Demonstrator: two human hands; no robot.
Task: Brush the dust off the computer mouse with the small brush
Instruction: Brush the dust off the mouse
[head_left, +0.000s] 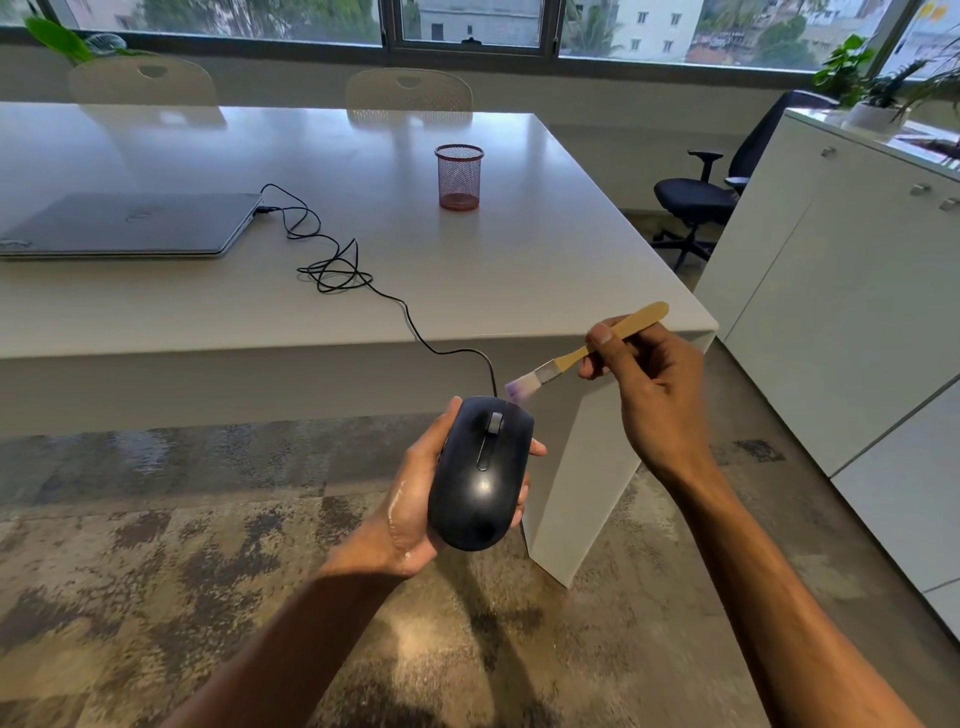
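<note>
My left hand (410, 506) cups a black wired computer mouse (480, 475) from below, top side up, held in the air in front of the table's near edge. The mouse's black cable (337, 265) runs up over the table to a closed grey laptop (130, 223). My right hand (649, 384) pinches the wooden handle of a small brush (587, 348). The brush's pale, purple-tipped bristles (519, 388) hover right at the front right end of the mouse, by its buttons; contact cannot be told.
A white table (467, 291) stands ahead with a red mesh pen cup (459, 176) on it. Two beige chairs are behind it. A black office chair (696, 202) and white cabinets (841, 291) are on the right. Mottled floor lies below.
</note>
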